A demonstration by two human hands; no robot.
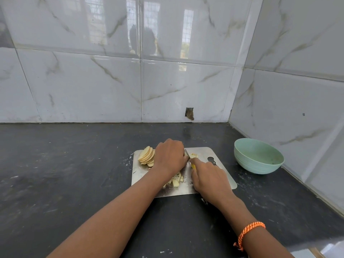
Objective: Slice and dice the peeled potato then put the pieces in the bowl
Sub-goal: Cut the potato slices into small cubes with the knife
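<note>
A steel cutting board lies on the dark counter. A fan of potato slices sits at its back left corner. Diced pieces lie near the board's middle, partly under my left forearm. My left hand is curled over potato slices that it hides, with a few cut pieces showing to its right. My right hand grips a yellow-handled knife whose blade stands against the left fingers. The pale green bowl stands to the right of the board.
Tiled walls close the counter at the back and on the right, forming a corner behind the bowl. White starch specks dot the dark counter around the board. An orange thread band circles my right wrist.
</note>
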